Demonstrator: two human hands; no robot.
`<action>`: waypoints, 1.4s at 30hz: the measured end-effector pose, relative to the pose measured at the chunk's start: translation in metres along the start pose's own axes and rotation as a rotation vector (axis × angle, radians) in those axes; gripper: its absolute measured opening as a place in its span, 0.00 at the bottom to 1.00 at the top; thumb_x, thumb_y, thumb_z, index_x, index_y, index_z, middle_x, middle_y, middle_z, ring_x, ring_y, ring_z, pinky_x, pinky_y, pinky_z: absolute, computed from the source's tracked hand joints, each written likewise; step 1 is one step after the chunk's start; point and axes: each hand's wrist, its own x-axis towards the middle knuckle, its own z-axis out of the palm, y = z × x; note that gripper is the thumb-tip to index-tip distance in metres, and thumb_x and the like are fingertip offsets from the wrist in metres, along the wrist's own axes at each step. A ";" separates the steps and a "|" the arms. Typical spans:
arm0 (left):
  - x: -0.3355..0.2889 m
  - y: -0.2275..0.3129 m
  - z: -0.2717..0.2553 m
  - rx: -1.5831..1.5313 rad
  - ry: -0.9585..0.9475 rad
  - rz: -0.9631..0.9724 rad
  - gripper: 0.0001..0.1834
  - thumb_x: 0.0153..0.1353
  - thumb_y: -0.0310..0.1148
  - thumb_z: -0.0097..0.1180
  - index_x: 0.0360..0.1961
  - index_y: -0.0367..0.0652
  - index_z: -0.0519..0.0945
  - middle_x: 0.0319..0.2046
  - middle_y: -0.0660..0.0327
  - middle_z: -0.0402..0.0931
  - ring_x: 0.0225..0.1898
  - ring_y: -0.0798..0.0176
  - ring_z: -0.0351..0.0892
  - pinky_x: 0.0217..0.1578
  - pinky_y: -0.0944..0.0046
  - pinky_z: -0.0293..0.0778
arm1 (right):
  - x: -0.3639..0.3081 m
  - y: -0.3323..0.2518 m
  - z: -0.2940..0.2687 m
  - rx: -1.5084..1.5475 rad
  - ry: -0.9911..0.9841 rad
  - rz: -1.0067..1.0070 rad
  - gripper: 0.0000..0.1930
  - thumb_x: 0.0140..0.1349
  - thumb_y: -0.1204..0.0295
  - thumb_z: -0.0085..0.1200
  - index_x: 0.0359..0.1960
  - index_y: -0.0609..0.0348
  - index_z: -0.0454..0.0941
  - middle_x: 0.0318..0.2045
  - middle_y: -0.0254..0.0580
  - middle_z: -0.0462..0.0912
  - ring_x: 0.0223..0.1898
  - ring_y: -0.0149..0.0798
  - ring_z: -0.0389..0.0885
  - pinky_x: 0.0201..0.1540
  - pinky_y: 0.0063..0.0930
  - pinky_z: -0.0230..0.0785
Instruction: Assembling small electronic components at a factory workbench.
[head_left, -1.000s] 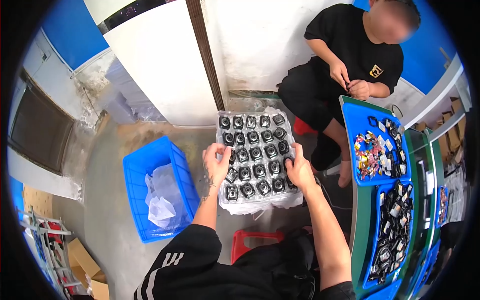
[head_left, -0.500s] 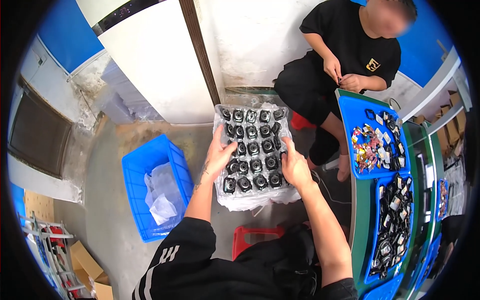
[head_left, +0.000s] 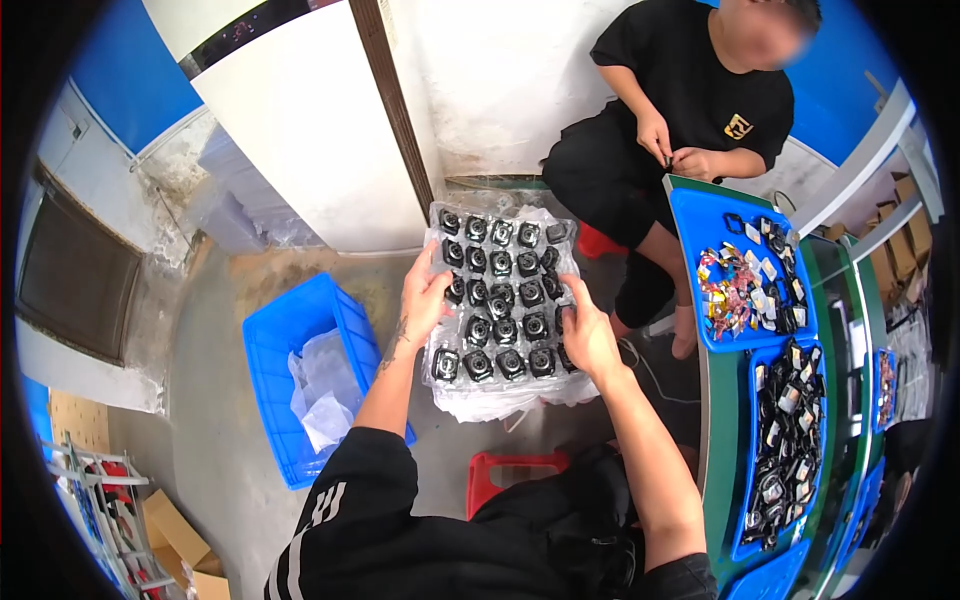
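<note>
head view: tray (head_left: 447,329) of black units (head_left: 504,330) lies over white plastic (head_left: 490,407), between both hands. left hand (head_left: 424,302): grip closed on its left edge, thumb inward. right hand (head_left: 591,338): grip closed on the right edge. opposed holds likely steady it; rows probably prevent rubbing.

The person wears a loose black short-sleeved top (head_left: 430,545). Its wide left sleeve (head_left: 372,465) carries whitish stripes (head_left: 296,566), short bars below and longer curved bands toward the shoulder. The right sleeve (head_left: 682,580) shows only as a dark edge. Fine dark tattoo-like marks (head_left: 403,329) run along the left forearm (head_left: 385,390). The left hand (head_left: 422,300) and right hand (head_left: 590,335) are bare.
</note>
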 end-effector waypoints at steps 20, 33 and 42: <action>-0.045 0.138 0.032 -0.152 -0.083 0.142 0.34 0.56 0.21 0.43 0.68 0.45 0.63 0.34 0.65 0.81 0.16 0.81 0.66 0.12 0.78 0.55 | -0.051 -0.085 -0.122 0.104 0.068 -0.033 0.25 0.62 0.78 0.47 0.62 0.52 0.61 0.52 0.61 0.76 0.54 0.60 0.75 0.56 0.45 0.69; -0.048 0.131 0.263 -0.385 -0.643 -0.100 0.31 0.61 0.26 0.54 0.66 0.43 0.61 0.20 0.69 0.65 0.16 0.76 0.65 0.13 0.70 0.64 | -0.170 0.006 -0.312 0.277 0.381 0.307 0.22 0.62 0.78 0.51 0.58 0.48 0.71 0.41 0.41 0.78 0.40 0.32 0.75 0.46 0.29 0.71; -0.010 0.125 0.315 -0.401 -0.655 -0.466 0.07 0.65 0.35 0.51 0.32 0.44 0.73 0.18 0.69 0.63 0.13 0.67 0.64 0.19 0.56 0.78 | -0.177 0.017 -0.352 0.768 0.396 0.499 0.26 0.65 0.80 0.45 0.66 0.56 0.62 0.43 0.46 0.78 0.38 0.33 0.80 0.38 0.27 0.79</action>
